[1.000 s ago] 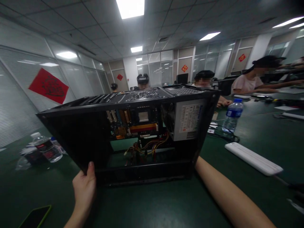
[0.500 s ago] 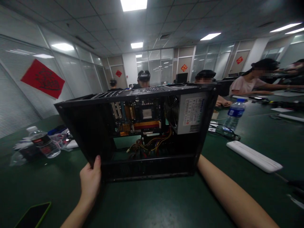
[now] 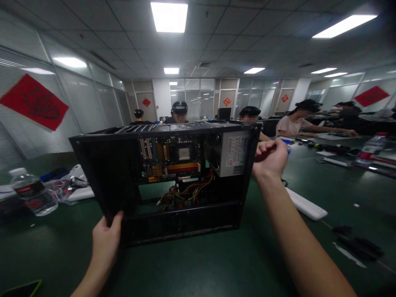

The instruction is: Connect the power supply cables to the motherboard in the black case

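A black computer case (image 3: 182, 220) stands in front of me, tilted a little, with its open side facing me. Inside are a motherboard (image 3: 168, 154), a silver power supply (image 3: 233, 154) with a fan, and a bundle of coloured cables (image 3: 185, 194). My left hand (image 3: 107, 233) grips the lower left edge of the case, thumb on the near side. Beside its upper right edge is my raised right hand (image 3: 270, 159), fingers loosely curled and nothing visible in them. I cannot tell whether its fingertips touch the case.
On the green table (image 3: 192, 268) are a water bottle (image 3: 32, 192) and plastic bags at left, and a phone (image 3: 23, 288) at the front left. A white power strip (image 3: 306, 204) and dark cables (image 3: 359, 243) lie right. Several people sit beyond, one in a pale shirt (image 3: 291, 124).
My right hand has come out from behind the case and up to its right side. My left hand keeps its grip. The view has shifted to the right and up.
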`<action>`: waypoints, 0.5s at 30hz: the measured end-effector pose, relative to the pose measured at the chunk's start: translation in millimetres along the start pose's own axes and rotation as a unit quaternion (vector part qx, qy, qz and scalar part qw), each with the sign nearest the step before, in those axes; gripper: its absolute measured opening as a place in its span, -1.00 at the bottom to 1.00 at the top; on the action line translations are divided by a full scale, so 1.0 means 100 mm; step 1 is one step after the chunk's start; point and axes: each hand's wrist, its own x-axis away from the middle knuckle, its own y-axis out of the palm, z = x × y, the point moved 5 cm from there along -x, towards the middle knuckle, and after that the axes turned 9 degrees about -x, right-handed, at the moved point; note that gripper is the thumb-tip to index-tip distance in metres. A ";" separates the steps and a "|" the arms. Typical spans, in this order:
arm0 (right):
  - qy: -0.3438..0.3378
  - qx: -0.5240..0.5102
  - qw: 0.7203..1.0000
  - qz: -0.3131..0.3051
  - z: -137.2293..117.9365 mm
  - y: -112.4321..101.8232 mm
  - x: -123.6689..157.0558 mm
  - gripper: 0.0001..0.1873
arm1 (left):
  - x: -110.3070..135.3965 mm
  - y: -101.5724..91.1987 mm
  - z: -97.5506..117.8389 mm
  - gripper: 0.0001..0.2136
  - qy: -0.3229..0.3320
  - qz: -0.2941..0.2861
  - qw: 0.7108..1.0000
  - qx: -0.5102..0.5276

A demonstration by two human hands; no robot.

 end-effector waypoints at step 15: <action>0.232 0.501 0.494 -0.672 0.65 1.06 1.64 -0.59 | 0.17 -0.02 0.20 -0.58 0.018 -0.018 0.999 0.019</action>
